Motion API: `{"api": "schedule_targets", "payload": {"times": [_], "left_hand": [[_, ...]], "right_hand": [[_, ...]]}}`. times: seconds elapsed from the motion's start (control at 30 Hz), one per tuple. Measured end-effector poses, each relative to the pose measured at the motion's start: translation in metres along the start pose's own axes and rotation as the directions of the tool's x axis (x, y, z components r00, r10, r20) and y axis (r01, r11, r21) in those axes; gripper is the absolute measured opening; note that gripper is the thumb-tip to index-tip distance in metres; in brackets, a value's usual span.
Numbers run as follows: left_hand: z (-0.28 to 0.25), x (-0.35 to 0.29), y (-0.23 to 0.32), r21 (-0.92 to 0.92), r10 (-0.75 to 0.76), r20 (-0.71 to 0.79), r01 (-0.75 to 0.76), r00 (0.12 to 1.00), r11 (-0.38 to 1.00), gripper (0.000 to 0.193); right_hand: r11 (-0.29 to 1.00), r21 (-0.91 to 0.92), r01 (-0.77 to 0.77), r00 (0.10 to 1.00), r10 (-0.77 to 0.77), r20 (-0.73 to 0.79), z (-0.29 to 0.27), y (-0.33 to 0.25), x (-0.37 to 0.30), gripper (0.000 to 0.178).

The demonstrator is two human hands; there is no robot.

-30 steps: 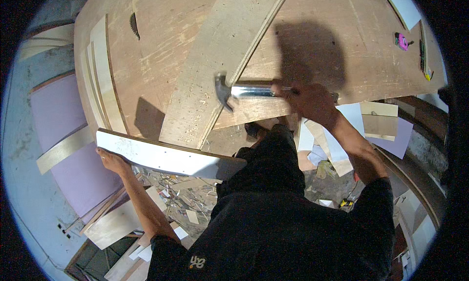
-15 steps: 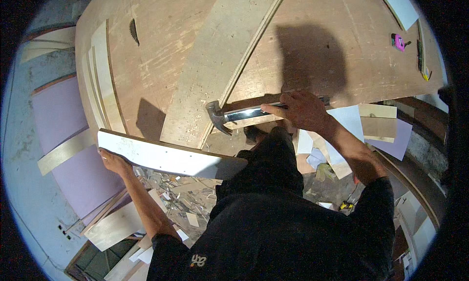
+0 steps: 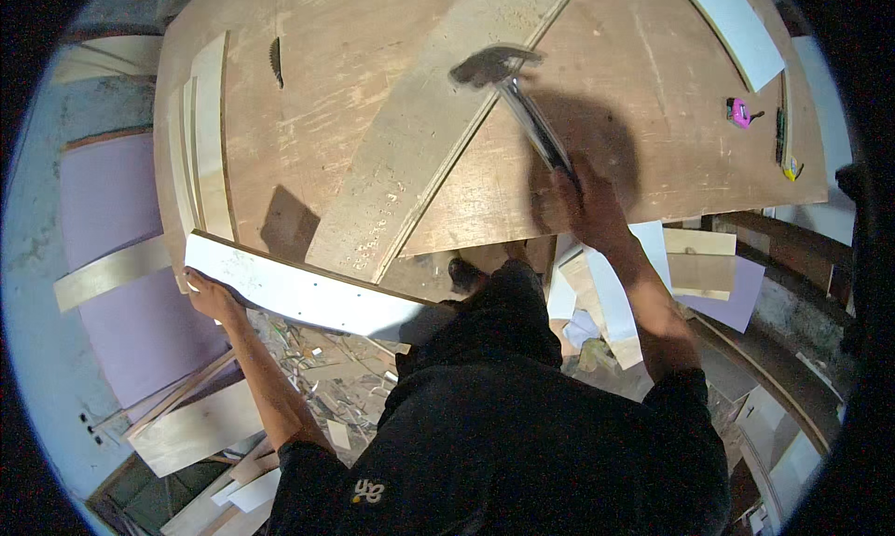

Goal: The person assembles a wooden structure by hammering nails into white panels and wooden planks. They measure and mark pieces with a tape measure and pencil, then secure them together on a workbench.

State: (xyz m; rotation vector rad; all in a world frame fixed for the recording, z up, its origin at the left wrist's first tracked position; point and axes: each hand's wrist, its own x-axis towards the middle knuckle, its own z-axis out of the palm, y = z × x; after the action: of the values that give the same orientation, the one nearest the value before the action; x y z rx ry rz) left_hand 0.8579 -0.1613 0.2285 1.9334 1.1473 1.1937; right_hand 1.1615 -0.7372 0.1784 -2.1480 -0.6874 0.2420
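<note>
A white board (image 3: 303, 291) with a row of small dark marks reaches from the near left of the table to my body. My left hand (image 3: 213, 298) is closed around its left end. In my right hand (image 3: 594, 203) is a claw hammer (image 3: 531, 126), gripped by its handle; the head is blurred by motion and hangs above a long plywood strip (image 3: 410, 126). That strip lies slanted across the large wooden table (image 3: 643, 79), its near end close to the white board.
Narrow strips (image 3: 210, 135) and a toothed dark blade piece (image 3: 275, 62) lie at the table's left. On the right are a pink tape measure (image 3: 739, 113), a white panel (image 3: 739, 34) and a yellow-tipped tool (image 3: 791, 170). Offcuts (image 3: 336, 373) litter the floor; purple sheets (image 3: 140, 340) lean at left.
My right hand has swung the hammer upward and away from me, its head moving from near the white board to above the plywood strip. My left hand still holds the board; the view has shifted slightly.
</note>
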Motion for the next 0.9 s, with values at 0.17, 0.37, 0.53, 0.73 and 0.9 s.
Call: {"api": "schedule_targets", "payload": {"times": [0.17, 0.37, 0.53, 0.73, 0.9], "left_hand": [[0.005, -0.006, 0.011, -0.076, -0.013, 0.019, 0.014, 1.000, 0.997, 0.063], [0.006, -0.004, 0.007, 0.009, 0.089, 0.002, -0.089, 0.996, 0.996, 0.067], [0.006, -0.001, 0.005, -0.097, -0.047, 0.102, 0.057, 0.994, 0.994, 0.065], [0.011, -0.009, 0.015, 0.014, 0.072, 0.028, -0.073, 0.997, 0.997, 0.067], [0.010, -0.005, 0.013, 0.011, 0.012, 0.011, -0.012, 1.000, 1.000, 0.071]], "right_hand": [[0.990, -0.109, 0.088, 0.993, -0.080, 0.083, 0.020, 0.011, -0.002, 0.039], [0.973, -0.193, 0.124, 0.992, -0.121, 0.026, 0.056, 0.015, -0.017, 0.044], [0.952, 0.173, -0.254, 0.965, 0.260, -0.017, 0.075, 0.001, -0.028, 0.045], [0.976, 0.089, -0.198, 0.980, 0.198, 0.008, 0.095, -0.012, -0.050, 0.035], [0.943, 0.283, -0.177, 0.930, 0.254, -0.266, 0.092, -0.014, -0.043, 0.028]]}}
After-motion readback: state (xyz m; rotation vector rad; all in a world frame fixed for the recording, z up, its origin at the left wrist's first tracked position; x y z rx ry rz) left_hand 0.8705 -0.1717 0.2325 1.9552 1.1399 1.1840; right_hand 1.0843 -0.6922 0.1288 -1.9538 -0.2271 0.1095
